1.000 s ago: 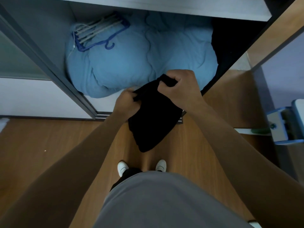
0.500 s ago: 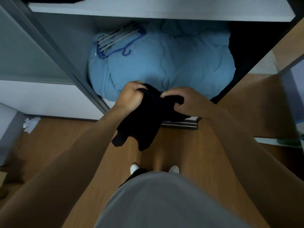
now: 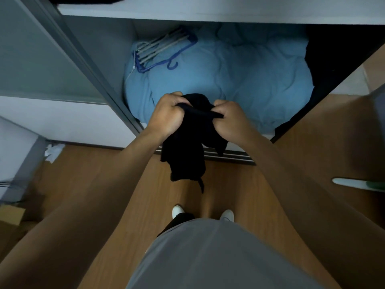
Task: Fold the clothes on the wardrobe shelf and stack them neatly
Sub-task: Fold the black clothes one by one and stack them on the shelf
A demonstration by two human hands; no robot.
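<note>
The soft black cloth garment (image 3: 187,147) hangs bunched in the air, its top edge caught in the fingers of both hands and the rest drooping below them toward the brown wooden floor (image 3: 116,174). The left hand (image 3: 168,115) grips one end of that edge, fingers curled tight round a fold. The right hand (image 3: 231,119), just beside it, pinches the stretched edge between thumb and curled fingers. Beyond the fingers a puffy light-blue quilt (image 3: 239,76) fills the lower wardrobe compartment, with a bundle of blue and white plastic hangers (image 3: 164,51) lying on it, past the left fingers. Farther still runs the white wardrobe shelf board (image 3: 187,13). Under the hands lies the grey metal door track (image 3: 229,157).
</note>
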